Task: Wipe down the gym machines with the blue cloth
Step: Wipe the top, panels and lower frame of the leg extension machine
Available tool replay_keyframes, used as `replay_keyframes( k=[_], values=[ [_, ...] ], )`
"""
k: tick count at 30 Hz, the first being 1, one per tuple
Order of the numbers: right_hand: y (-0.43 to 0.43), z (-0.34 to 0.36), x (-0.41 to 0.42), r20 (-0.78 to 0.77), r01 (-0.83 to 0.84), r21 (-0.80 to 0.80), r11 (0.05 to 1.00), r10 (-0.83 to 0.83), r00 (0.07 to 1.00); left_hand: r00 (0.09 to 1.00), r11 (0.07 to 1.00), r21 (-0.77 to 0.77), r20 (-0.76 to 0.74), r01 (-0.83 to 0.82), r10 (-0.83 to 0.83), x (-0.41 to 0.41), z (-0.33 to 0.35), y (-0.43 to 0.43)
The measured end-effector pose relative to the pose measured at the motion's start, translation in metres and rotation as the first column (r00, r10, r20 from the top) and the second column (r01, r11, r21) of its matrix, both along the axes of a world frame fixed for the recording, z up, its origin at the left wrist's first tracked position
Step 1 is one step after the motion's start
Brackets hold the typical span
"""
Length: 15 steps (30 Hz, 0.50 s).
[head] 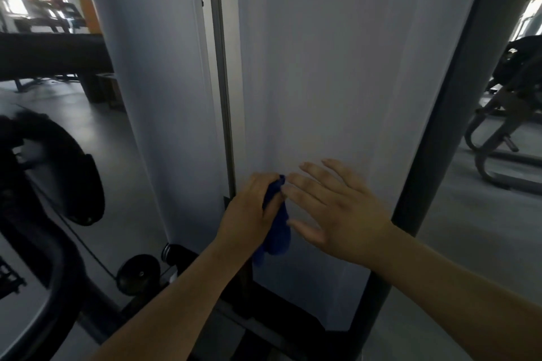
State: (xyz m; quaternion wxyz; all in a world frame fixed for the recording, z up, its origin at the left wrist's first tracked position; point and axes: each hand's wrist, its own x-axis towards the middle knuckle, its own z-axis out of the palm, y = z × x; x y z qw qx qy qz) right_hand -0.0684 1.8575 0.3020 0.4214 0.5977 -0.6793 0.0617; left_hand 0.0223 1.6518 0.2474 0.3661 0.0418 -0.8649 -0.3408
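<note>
- Left grip (252, 208): fingers curled round the blue cloth (277, 233), which is bunched inside the fist. Back of the hand faces the camera.
- Blue cloth: a small tip pokes out above the fingers. The bulk hangs below the hand in a loose fold, against the lower left part of the white panel (337, 67).
- Right grip (337, 214): spread flat, holding nothing. Its fingers (311, 182) are straight and fanned, with the palm turned to the panel. The forefinger tip is just beside the cloth's upper tip. I cannot tell whether the palm touches the panel. The thumb is blurred.
- Both forearms are bare and rise from the bottom edge of the view. The right one crosses in front of the dark post (457, 97).
- White panel: tall and broad, it fills the middle of the view. Both grips work low on it.
- Grey rail (223, 82): runs upright along the panel's left edge. The left grip sits beside its lower end.
- White column (152, 97): rounded, just left of the rail.
- Dark post: stands along the panel's right edge.
- Black pulley wheel (137, 274): low down, near the foot of the white column. A thin cable leads to it from the upper left.
- Black pad (76, 173): far left, blurred.
- Second machine (498, 138): a curved frame on the grey floor (484, 243), well apart on the right.
</note>
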Motion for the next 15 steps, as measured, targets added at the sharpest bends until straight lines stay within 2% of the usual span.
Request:
replay_keyframes(
  k=[2,4,5,6,9,12,15],
  values=[
    [-0.013,-0.012,0.004,0.172,-0.016,0.094,0.995,0.0,0.985,0.999,0.988,0.153,-0.001,0.034,-0.035,0.014,0.016,0.008],
    [-0.029,-0.024,0.009,0.364,-0.051,0.104,0.993,0.01,0.931,0.997,0.973,0.221,-0.052,0.066,-0.056,0.02,0.028,0.016],
    [-0.037,-0.029,0.01,0.414,-0.065,0.082,0.995,0.025,0.91,0.995,0.968,0.235,-0.068,0.082,-0.067,0.021,0.03,0.019],
    [-0.044,-0.033,0.01,0.426,-0.076,0.047,0.996,0.049,0.903,0.994,0.963,0.249,-0.072,0.103,-0.088,0.021,0.031,0.021],
    [-0.05,-0.03,-0.001,0.304,-0.112,-0.102,0.988,0.138,0.942,0.979,0.942,0.271,-0.016,0.199,-0.202,0.026,0.031,0.013],
    [-0.047,-0.016,-0.01,0.219,-0.123,-0.089,0.988,0.139,0.966,0.975,0.978,0.078,0.101,0.192,-0.2,0.034,0.029,-0.013],
    [-0.046,-0.008,-0.006,0.132,-0.084,-0.038,0.996,0.089,0.987,0.99,0.976,-0.2,0.126,0.087,-0.063,0.034,0.025,-0.035]
  ],
)
